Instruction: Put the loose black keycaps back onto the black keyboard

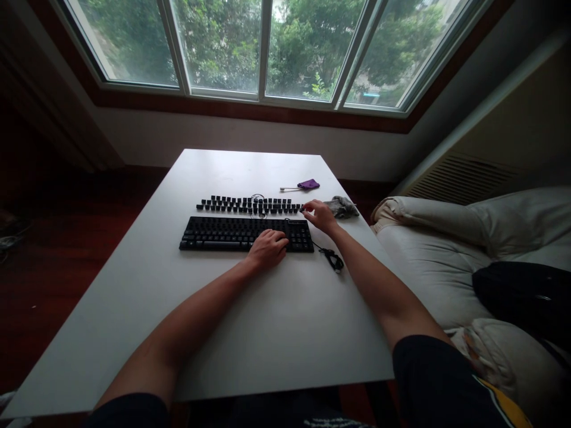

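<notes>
A black keyboard lies across the white table. My left hand rests on its right part, fingers lying over the keys and holding nothing that I can see. Behind the keyboard, loose black keycaps stand in two long rows. At the right end of these rows my right hand has thumb and forefinger pinched on a small black keycap. The keyboard's cable is bundled on the table to the right, its plug toward me.
A crumpled grey cloth lies just beyond my right hand. Farther back are a purple cloth and a thin brush-like stick. A thin wire tool lies by the keycaps. A pale sofa stands right of the table.
</notes>
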Demonstrator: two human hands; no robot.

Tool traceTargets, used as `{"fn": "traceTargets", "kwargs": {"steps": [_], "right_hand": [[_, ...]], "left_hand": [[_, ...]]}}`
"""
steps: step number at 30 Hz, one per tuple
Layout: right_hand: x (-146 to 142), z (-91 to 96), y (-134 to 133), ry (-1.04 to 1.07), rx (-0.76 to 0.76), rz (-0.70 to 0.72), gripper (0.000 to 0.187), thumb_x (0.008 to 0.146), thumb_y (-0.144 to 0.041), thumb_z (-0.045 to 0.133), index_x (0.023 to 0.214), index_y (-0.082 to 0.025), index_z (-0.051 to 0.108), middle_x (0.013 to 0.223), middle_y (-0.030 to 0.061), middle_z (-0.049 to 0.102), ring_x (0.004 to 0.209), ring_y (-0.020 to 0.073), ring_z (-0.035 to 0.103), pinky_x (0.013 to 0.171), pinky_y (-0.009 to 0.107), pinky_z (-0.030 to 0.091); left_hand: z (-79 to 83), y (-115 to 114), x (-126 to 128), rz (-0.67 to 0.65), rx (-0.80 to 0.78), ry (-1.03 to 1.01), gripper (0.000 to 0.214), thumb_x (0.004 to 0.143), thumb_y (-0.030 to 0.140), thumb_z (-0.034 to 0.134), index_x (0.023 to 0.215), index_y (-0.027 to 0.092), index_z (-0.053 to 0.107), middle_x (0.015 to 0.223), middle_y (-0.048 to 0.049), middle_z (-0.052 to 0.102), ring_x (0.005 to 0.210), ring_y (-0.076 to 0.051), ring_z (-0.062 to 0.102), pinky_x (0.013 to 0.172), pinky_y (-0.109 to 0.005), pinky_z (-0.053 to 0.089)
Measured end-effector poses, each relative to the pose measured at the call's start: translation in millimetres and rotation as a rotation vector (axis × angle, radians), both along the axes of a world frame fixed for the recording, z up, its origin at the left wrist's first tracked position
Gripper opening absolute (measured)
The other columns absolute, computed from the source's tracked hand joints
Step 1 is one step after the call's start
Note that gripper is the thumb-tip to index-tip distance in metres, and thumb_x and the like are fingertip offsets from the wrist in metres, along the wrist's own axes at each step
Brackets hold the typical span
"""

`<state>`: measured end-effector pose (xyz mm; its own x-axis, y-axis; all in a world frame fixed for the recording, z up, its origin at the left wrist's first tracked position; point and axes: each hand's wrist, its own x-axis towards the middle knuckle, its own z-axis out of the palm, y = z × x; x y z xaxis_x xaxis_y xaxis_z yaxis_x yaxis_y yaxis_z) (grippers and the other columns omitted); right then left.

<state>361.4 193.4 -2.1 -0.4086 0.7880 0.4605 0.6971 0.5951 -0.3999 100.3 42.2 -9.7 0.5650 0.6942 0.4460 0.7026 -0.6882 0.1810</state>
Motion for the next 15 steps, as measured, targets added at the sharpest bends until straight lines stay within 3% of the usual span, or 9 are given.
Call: {"fn": "traceTargets", "kwargs": {"steps": [6,15], "right_hand": [[4,21.8,-27,-0.003,-0.274,0.282,0.016,0.084,-0.033,0.067,0.093,-0.021,0.073,0.094,0.0059,0.066,0.081,0.0189,0.061,0.068,0.030,0.049],[-7,24.1,-45,-0.155,-0.293,0.282,0.013,0.084,-0.029,0.069,0.092,-0.020,0.075,0.091,0.0052,0.062,0.080,0.0178,0.059,0.074,0.030,0.048]], "left_hand": [[-1.6,0,2,0.011,-0.004,-0.003,0.026,0.094,0.024,0.054,0.114,0.021,0.070,0.121,-0.0093,0.065,0.110,-0.025,0.059,0.105,-0.044,0.043],[1.5,-4,2,0.015,-0.001,0.019,0.027,0.094,0.026,0.054,0.115,0.020,0.069,0.122,-0.0097,0.065,0.112,-0.025,0.058,0.105,-0.043,0.043]]}}
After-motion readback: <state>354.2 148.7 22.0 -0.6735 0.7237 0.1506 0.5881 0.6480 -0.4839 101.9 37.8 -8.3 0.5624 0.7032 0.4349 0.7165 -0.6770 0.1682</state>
